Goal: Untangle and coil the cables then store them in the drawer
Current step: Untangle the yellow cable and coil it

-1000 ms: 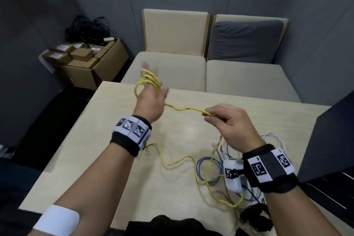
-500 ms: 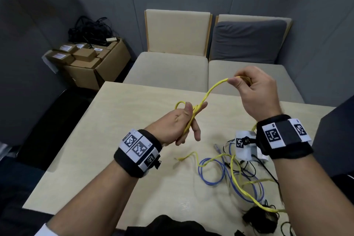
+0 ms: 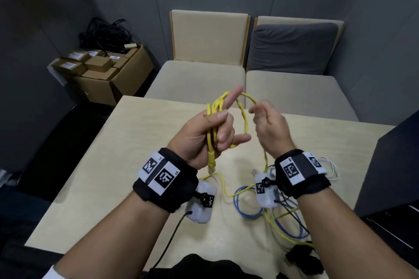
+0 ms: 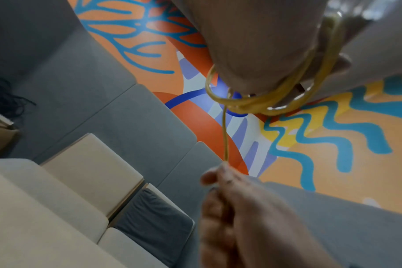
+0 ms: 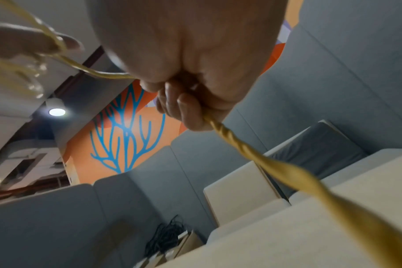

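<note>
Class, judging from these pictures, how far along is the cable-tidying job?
Done: several loops of the yellow cable are gathered in the left hand. In hand: the right hand pinches the same cable, feeding another loop. Left: its tail and the blue cable lie tangled on the table; nothing is stored, no drawer is visible.

left wristband [image 3: 162, 173] | "L4", "L5" beside square markers

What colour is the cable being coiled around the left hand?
Yellow cable, looped on the left hand; clearest in the head view.
</note>
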A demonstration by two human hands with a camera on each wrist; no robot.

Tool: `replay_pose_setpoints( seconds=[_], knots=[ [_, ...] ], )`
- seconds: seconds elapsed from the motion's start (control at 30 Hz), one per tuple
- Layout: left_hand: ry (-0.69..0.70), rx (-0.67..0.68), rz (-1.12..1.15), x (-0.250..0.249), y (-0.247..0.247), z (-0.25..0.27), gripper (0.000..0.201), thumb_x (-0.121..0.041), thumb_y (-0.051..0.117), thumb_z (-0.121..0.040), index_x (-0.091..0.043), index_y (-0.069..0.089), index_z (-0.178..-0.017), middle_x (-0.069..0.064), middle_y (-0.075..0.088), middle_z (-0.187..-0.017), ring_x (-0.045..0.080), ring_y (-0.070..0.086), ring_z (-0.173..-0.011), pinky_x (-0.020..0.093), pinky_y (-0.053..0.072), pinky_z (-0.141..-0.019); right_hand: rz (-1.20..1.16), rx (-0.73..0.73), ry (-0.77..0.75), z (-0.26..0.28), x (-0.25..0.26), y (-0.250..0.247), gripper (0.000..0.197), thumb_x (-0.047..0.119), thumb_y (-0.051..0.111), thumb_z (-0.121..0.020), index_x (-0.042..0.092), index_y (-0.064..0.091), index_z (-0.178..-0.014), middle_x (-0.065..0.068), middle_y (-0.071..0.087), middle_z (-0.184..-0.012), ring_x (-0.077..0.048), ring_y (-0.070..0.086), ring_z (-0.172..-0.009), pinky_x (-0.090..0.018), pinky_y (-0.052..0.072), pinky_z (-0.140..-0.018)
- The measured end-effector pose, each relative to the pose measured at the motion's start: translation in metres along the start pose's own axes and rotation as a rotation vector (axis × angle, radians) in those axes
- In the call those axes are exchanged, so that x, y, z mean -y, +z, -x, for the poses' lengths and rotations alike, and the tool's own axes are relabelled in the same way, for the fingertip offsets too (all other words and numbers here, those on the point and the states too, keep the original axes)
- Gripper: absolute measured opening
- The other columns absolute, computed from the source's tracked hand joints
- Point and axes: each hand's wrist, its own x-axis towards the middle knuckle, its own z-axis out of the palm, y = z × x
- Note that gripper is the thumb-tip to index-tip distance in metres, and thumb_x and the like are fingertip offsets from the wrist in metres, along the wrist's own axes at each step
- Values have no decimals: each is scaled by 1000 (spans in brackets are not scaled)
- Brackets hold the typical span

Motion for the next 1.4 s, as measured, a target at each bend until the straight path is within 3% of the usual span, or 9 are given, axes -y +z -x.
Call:
replay_pose_setpoints(
  seconds=[0.2,0.33,0.53,0.73,1.03,1.13,1.27,1.33,1.4],
  knots=[
    [70,-57,117,-14,3,-6,101,-15,75,-76,-9,7,-150,8,57,-134,4,59,-55,20,55,-66,62,271,-12,38,-11,23,11,16,51,-97,24,48,-104,0,44,-58,-9,40,-53,-19,31,-54],
    [181,-267,84,-20,-2,-14,83,-19,54,-88,-24,2,-153,1,55,-136,4,57,-54,18,53,-61,190,407,34,52,-14,25,5,28,50,-98,24,52,-98,0,49,-63,-20,46,-61,-36,40,-63],
    [351,-611,-74,-21,-20,-18,67,-4,32,-100,-26,-5,-152,-2,51,-138,12,69,-78,18,54,-67,347,503,-56,56,-4,13,33,38,52,-96,23,40,-70,1,45,-59,-23,42,-62,-34,31,-57],
    [468,-791,-233,-15,-29,-19,71,10,31,-96,-16,-5,-152,5,43,-146,21,63,-113,33,49,-98,306,518,-27,59,1,1,36,34,57,-93,21,40,-64,3,38,-54,-14,34,-55,-31,28,-54],
    [577,-820,-650,-12,-40,-22,79,3,43,-95,-18,-8,-152,-4,28,-154,20,69,-94,26,53,-80,394,575,-48,64,2,-2,29,33,56,-94,23,46,-68,4,46,-59,-10,42,-59,-29,30,-55],
    [332,-739,-1227,-1,-48,-18,78,-4,47,-95,-18,-4,-153,-10,37,-149,3,67,-92,24,54,-85,254,302,-265,52,6,-14,19,32,59,-89,21,61,-73,6,54,-65,-11,48,-64,-31,39,-63],
    [-171,-675,-1587,19,-55,-12,78,-25,47,-98,-30,-10,-151,-3,67,-116,17,66,-90,37,50,-91,295,157,-411,33,19,-29,17,31,64,-84,16,71,-84,6,54,-68,-12,46,-62,-32,41,-64],
    [-323,-593,-1597,18,-54,-12,59,-37,42,-99,-15,23,-150,3,62,-125,18,63,-94,31,44,-89,293,122,-409,25,22,-37,17,33,67,-83,16,70,-81,5,55,-68,-9,43,-63,-28,38,-63],
    [-316,-451,-1563,14,-47,-10,55,-43,34,-100,0,68,-98,1,41,-150,21,62,-98,23,37,-79,268,90,-389,17,22,-44,18,34,71,-81,17,69,-79,4,57,-68,-11,45,-65,-26,38,-61]
  ],
)
